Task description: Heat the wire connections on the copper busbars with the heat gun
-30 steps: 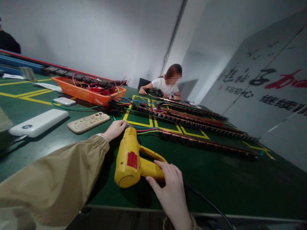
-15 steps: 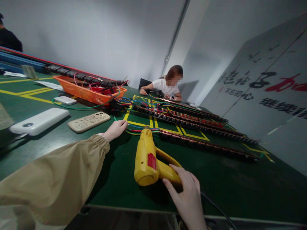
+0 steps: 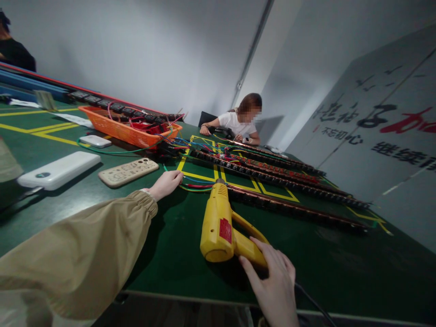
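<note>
My right hand (image 3: 274, 281) grips the handle of a yellow heat gun (image 3: 218, 227), whose nozzle points away from me over a bundle of wires. Closed fingers of my left hand (image 3: 167, 184) pinch the left end of these coloured wires (image 3: 197, 185). Blue, red and green-yellow strands run from there, past the nozzle, to the nearest long dark strip (image 3: 293, 209) with copper edging. The exact strand between my left fingertips is hidden.
Left of my hand lie a patterned phone case (image 3: 128, 172), a white power bank (image 3: 59, 170) and a small white case (image 3: 95, 141). An orange basket (image 3: 126, 131) holds parts and wires. More strips (image 3: 272, 175) lie farther back, near a seated person (image 3: 238, 120).
The heat gun and my right hand have shifted to the right along the wires. My left hand keeps its pinch in nearly the same place.
</note>
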`<state>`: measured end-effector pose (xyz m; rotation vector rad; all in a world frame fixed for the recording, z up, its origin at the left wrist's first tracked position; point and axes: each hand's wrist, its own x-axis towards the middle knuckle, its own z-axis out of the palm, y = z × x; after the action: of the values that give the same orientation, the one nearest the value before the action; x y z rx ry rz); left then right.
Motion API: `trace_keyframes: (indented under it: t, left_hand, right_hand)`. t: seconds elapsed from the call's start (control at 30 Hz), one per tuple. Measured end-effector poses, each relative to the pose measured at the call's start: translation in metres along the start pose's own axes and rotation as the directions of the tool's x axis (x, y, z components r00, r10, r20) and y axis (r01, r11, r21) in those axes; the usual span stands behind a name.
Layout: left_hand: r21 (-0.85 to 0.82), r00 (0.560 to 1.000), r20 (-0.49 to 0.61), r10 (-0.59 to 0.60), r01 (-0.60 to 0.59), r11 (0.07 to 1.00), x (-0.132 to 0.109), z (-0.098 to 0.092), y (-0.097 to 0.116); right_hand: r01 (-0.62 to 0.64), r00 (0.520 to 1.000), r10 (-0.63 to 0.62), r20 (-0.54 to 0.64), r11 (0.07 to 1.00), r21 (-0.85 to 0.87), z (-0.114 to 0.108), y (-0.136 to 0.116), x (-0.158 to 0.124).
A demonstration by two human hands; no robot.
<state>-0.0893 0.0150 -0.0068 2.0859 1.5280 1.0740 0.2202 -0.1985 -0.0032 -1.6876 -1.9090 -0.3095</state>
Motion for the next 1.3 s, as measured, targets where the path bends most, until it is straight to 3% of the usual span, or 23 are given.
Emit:
trace_keyframes:
  t: [0.27,0.73,0.93,1.3]
  left_hand:
    - [0.008,1.0,-0.022,0.012,-0.012,1.0,0.0,0.002,0.0]
    - [-0.075,0.998,-0.067,-0.005,0.0,0.997,0.003,0.006,-0.003]
    - [-0.062,0.993,-0.113,-0.026,0.019,0.998,0.004,0.007,-0.003]
    - [-0.02,0.994,-0.101,-0.042,0.04,0.999,0.004,0.007,-0.002]
  right_hand:
    - [-0.016,0.997,0.013,-0.075,0.999,-0.046,0.004,-0.004,-0.002]
    - [0.028,0.999,-0.03,-0.045,0.998,-0.048,0.006,-0.005,-0.001]
    - [0.045,0.999,-0.045,-0.025,0.999,-0.011,0.008,-0.022,0.0]
    - [0.049,0.999,-0.05,0.017,0.998,0.048,0.012,-0.047,0.002]
